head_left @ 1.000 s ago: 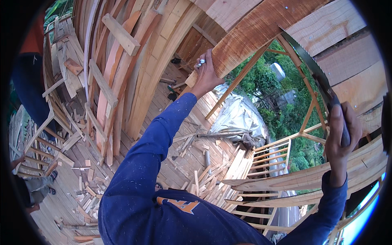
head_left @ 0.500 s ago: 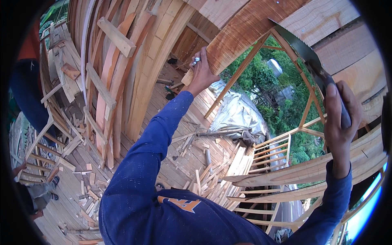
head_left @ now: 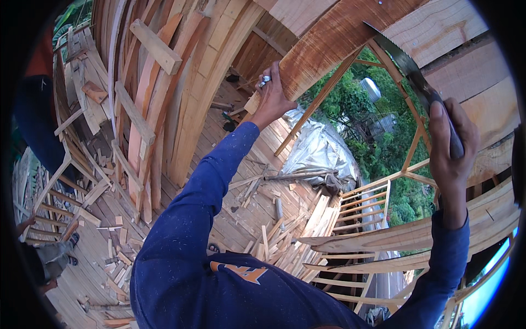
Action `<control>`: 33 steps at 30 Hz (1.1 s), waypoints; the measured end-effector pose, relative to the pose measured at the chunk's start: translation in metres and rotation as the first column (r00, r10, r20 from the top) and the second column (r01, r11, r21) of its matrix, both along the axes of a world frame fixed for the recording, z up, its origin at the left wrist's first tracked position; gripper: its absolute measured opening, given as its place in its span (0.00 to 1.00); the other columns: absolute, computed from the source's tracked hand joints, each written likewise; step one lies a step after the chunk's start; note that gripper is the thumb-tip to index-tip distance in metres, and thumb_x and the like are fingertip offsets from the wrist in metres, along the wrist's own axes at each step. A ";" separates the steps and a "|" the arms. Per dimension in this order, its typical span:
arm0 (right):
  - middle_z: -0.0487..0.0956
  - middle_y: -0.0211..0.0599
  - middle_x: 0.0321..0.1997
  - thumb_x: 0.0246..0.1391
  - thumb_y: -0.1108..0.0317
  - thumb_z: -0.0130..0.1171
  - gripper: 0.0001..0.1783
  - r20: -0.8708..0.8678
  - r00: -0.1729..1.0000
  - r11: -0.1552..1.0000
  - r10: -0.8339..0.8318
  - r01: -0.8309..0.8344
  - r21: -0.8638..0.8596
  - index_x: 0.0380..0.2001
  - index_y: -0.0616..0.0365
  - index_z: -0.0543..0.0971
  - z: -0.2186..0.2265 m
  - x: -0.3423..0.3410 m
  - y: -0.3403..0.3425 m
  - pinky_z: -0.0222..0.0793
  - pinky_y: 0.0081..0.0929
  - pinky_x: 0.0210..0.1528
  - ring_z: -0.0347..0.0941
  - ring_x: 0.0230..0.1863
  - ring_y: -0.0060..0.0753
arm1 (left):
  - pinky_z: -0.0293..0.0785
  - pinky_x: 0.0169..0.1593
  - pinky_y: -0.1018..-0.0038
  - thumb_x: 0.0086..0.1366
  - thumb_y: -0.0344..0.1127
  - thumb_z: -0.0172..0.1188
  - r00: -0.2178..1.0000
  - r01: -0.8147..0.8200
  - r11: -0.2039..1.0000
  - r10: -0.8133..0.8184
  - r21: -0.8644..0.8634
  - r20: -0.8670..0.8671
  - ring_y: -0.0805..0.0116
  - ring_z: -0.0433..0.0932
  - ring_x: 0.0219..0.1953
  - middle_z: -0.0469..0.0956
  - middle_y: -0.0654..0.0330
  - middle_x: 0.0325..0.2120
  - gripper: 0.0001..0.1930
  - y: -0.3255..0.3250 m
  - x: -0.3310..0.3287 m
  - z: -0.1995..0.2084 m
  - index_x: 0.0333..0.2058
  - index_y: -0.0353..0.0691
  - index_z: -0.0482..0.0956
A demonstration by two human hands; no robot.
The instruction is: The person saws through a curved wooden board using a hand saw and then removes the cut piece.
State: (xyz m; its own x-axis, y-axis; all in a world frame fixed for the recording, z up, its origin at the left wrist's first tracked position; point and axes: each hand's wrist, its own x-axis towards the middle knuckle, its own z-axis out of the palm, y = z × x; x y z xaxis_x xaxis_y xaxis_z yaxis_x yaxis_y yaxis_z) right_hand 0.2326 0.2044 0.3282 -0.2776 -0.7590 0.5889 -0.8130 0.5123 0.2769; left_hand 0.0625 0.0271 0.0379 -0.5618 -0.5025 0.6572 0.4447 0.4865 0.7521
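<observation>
My right hand (head_left: 453, 143) is wrapped round the dark handle of a handsaw (head_left: 402, 57). Its curved, toothed blade points up and left, with the tip over the lower edge of a reddish-brown board (head_left: 329, 49). Whether the teeth are in the wood I cannot tell. At the board's lower left end, my left hand (head_left: 274, 98) grips the edge, its thumb on the near side and a silvery ring on one finger. Some of its fingers are hidden behind the board.
Pale planks (head_left: 438, 27) adjoin the board at upper right. Long curved boards (head_left: 378, 236) cross below my right arm. Offcuts (head_left: 279, 241) litter the plank floor, near a silver tarp (head_left: 320, 148). Upright timbers (head_left: 192, 93) stand left; other people are at the far left edge.
My right hand and the saw have shifted slightly up and left, the blade further across the board's edge. The left hand keeps its hold on the board.
</observation>
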 end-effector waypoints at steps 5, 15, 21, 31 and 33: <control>0.68 0.32 0.15 0.55 0.58 0.45 0.20 -0.048 0.983 0.984 -0.177 0.177 0.004 0.26 0.68 0.74 -0.006 0.080 0.053 0.53 0.18 0.20 0.61 0.16 0.22 | 0.46 0.55 0.52 0.30 0.32 0.70 0.999 0.000 1.000 0.000 -0.008 0.048 0.42 0.51 0.54 0.51 0.38 0.50 0.61 0.002 0.005 0.004 0.60 0.35 0.35; 0.61 0.27 0.14 0.56 0.65 0.51 0.14 0.083 0.995 0.993 -0.055 0.063 -0.099 0.22 0.64 0.71 -0.006 0.007 -0.018 0.49 0.18 0.18 0.55 0.16 0.15 | 0.47 0.51 0.49 0.29 0.35 0.71 0.999 0.017 1.000 -0.017 -0.014 -0.029 0.43 0.52 0.53 0.52 0.41 0.50 0.62 0.003 0.001 0.001 0.60 0.38 0.37; 0.66 0.29 0.14 0.56 0.59 0.44 0.20 -0.012 0.971 0.968 -0.238 0.236 -0.089 0.21 0.65 0.71 -0.010 0.089 0.038 0.50 0.16 0.20 0.59 0.17 0.17 | 0.46 0.56 0.52 0.32 0.31 0.68 0.999 0.022 1.000 -0.021 0.013 -0.037 0.43 0.51 0.53 0.51 0.38 0.49 0.59 0.001 -0.003 -0.013 0.60 0.37 0.36; 0.62 0.25 0.13 0.57 0.63 0.50 0.17 0.012 0.996 0.992 -0.093 0.093 -0.083 0.18 0.63 0.69 -0.007 0.029 -0.026 0.46 0.16 0.18 0.54 0.16 0.14 | 0.46 0.54 0.50 0.30 0.30 0.67 1.000 0.010 1.000 -0.010 0.000 -0.007 0.41 0.53 0.52 0.53 0.40 0.48 0.59 0.000 0.002 -0.003 0.60 0.39 0.36; 0.64 0.27 0.13 0.56 0.62 0.48 0.18 -0.069 0.982 0.984 -0.175 0.171 -0.054 0.18 0.64 0.69 -0.005 0.081 0.003 0.47 0.15 0.18 0.56 0.16 0.15 | 0.46 0.54 0.49 0.31 0.31 0.68 1.000 -0.013 1.000 0.013 0.023 -0.015 0.42 0.53 0.52 0.53 0.41 0.48 0.59 0.002 0.000 -0.001 0.60 0.38 0.36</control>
